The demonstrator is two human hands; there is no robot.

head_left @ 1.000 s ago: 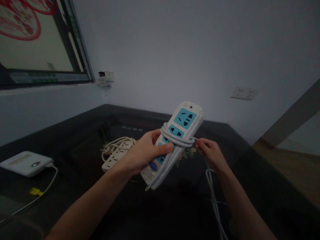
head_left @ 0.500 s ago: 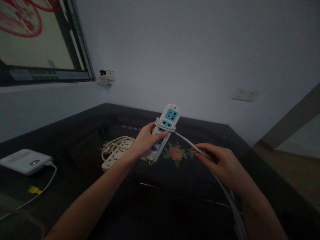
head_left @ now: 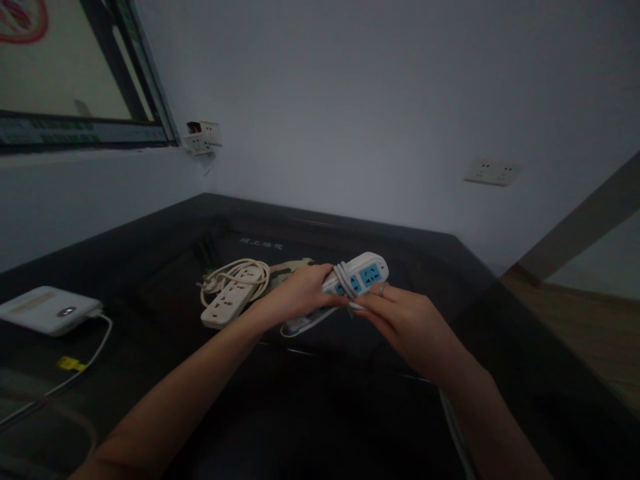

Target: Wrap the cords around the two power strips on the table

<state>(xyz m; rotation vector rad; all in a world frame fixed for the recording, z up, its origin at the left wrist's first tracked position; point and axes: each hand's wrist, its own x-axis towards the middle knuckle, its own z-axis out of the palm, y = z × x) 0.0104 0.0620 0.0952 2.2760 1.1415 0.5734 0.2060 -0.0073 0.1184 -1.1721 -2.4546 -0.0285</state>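
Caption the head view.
Left grip on a white power strip, right grip at its wound cord, above a dark tabletop.

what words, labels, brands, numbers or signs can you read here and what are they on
"上" and "花" on the black tabletop; its other characters are blurred
Green print on the window frame: too blurred
Tan label on the white box: too small
Yellow tag: nothing legible
Blue-and-white power strip: nothing legible

Blue-and-wht pwr strip [head_left: 373, 270] now tilts lower, closer to flat, top end swung R. R hand [head_left: 410, 320] is in from the side, fingers on wht cord [head_left: 344, 277] by the wraps, near L hand [head_left: 305, 290].
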